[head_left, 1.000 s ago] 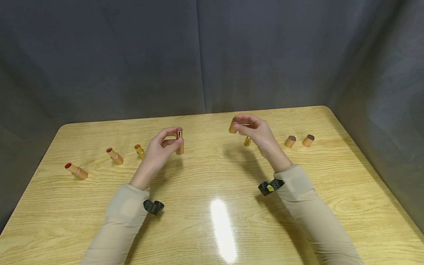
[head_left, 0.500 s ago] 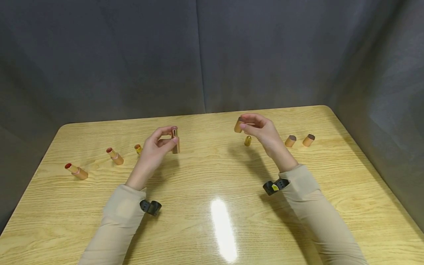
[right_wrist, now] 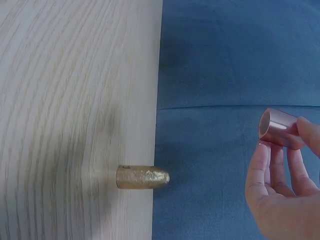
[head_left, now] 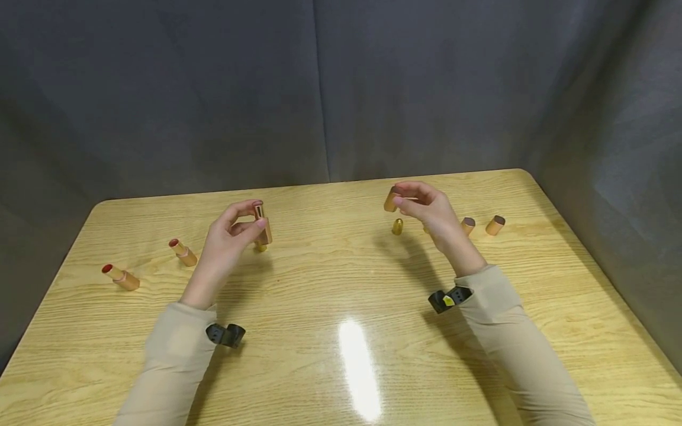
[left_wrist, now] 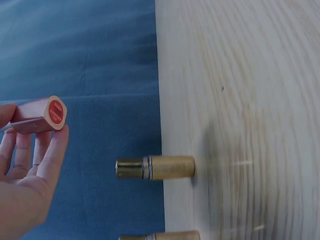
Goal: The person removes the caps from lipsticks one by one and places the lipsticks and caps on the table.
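Note:
My left hand pinches an uncapped rose-gold lipstick upright above the table, fingertips at its top. In the left wrist view the red round label on the lipstick's base faces the camera. A gold lipstick stands on the table nearby, mostly hidden behind the held one in the head view. My right hand holds a rose-gold lipstick cap in the air between thumb and fingers. Its hollow end shows in the right wrist view. Just below it, a gold bullet-shaped cap stands on the table.
Two uncapped lipsticks, one farther left and one nearer, stand left of my left hand. Right of my right wrist are two rose-gold caps, one partly covered, one whole. A grey curtain hangs behind the wooden table.
My left hand has moved left with the lipstick, now over the gold lipstick. My right hand has shifted slightly right with the cap. Both keep their hold.

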Action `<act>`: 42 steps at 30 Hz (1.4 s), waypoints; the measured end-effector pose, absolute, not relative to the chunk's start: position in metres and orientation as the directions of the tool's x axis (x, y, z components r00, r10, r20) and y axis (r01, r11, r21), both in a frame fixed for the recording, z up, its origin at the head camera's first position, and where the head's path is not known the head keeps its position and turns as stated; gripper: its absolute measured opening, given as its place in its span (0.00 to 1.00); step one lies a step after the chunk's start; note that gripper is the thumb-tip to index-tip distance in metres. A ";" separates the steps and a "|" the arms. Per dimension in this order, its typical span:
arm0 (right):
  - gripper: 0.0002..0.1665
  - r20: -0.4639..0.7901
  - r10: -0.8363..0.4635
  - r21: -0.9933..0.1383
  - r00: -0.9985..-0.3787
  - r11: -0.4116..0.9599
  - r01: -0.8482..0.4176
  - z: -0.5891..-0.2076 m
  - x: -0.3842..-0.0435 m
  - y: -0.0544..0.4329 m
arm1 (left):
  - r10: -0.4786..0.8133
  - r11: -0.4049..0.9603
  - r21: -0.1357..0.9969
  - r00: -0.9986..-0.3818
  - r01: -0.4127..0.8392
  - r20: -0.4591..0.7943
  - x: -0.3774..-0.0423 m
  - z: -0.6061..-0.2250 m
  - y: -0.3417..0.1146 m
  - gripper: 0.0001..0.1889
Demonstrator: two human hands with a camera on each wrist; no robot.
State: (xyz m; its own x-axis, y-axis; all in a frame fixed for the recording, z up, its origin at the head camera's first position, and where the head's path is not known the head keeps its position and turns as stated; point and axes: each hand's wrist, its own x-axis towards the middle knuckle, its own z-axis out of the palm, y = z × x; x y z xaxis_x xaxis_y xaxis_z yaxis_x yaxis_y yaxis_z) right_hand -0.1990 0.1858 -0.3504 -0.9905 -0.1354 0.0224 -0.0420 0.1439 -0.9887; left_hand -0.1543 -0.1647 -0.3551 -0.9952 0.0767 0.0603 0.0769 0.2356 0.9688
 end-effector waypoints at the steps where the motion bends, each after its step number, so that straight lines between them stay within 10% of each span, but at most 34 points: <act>1: 0.13 0.022 -0.135 -0.989 -0.991 0.145 -0.041 -0.350 -0.199 0.187 | 0.074 0.226 0.971 -0.995 0.078 0.063 -0.154 -0.354 -0.166 0.24; 42: 0.10 0.071 -0.041 -0.990 -0.997 0.121 -0.076 -0.346 -0.195 0.235 | -0.191 0.055 0.993 -0.975 0.103 0.112 -0.122 -0.350 -0.264 0.18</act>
